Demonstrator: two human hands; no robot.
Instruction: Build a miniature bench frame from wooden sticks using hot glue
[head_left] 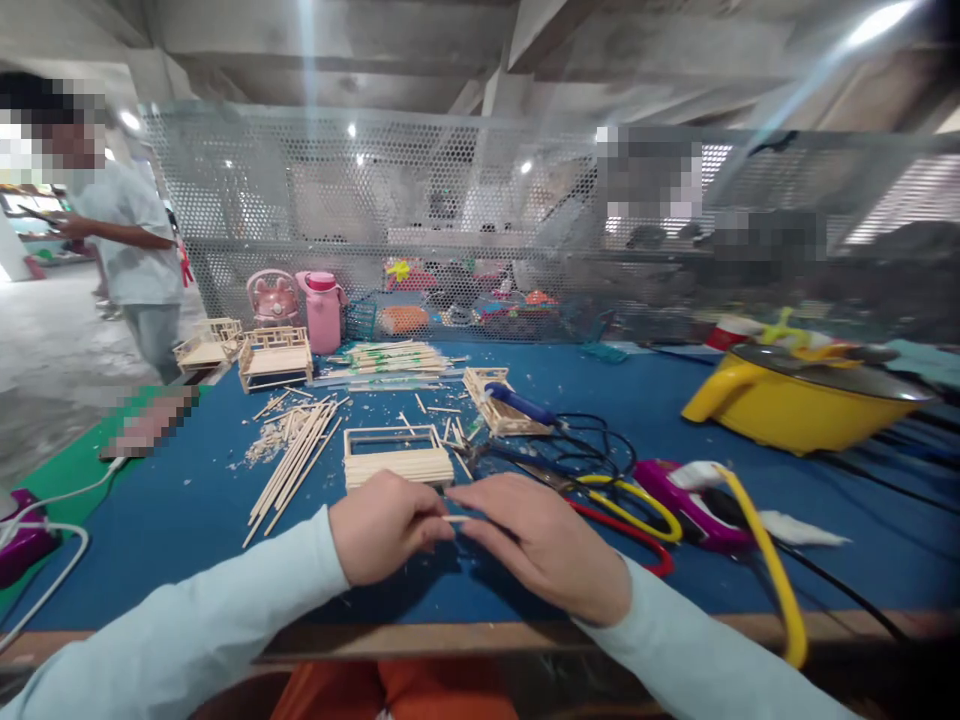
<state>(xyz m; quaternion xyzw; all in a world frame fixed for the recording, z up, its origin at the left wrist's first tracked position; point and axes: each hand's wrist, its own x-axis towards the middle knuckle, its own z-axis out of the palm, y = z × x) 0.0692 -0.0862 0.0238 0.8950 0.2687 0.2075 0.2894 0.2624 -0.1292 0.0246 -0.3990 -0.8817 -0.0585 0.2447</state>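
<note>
My left fingers [429, 500] pinch a stick [455, 519] over the table [720, 590], just on my side of the frame [397, 468], while my right fingers [487, 497], slightly parted, curve at its other end, gripping or not I can't tell.

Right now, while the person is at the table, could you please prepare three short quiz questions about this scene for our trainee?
1. Which thing shows between the person's left hand and right hand? A) a phone; B) a thin stick; C) a cup
2. True or false: in the picture, the yellow pot is to the right of the pink bottle.
3. Fill in the colour: the long loose sticks lie on a ____ table surface.

Key: 1. B; 2. true; 3. blue
</note>
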